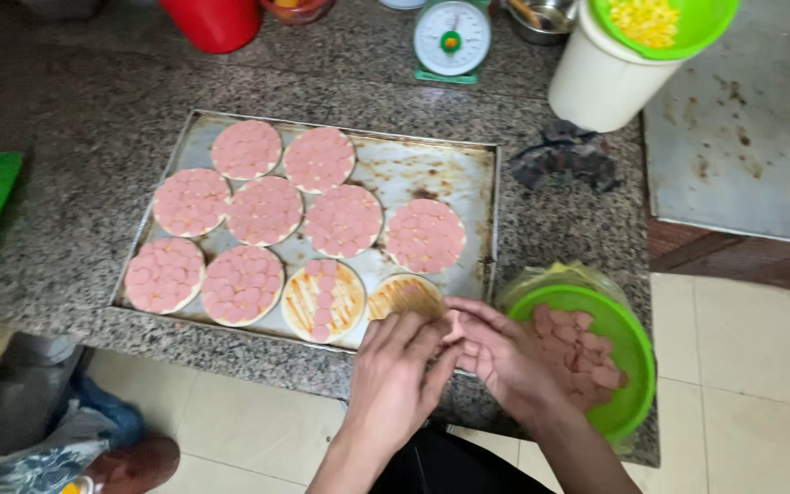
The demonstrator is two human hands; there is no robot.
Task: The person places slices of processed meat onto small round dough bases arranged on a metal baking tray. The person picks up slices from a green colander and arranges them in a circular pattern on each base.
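My fingers [432, 340] of left hand [401, 370] and right hand [497, 352] pinching pink sausage slices together, over sauced round dough base [404, 295] at tray's [432, 169] five o'clock, ten bases counted, eight fully covered, one with a twelve-to-six strip, green bowl [633, 343] at three o'clock.

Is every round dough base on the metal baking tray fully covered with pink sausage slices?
No, the round dough base nearest the hands on the metal baking tray shows only orange sauce, no pink sausage slices.
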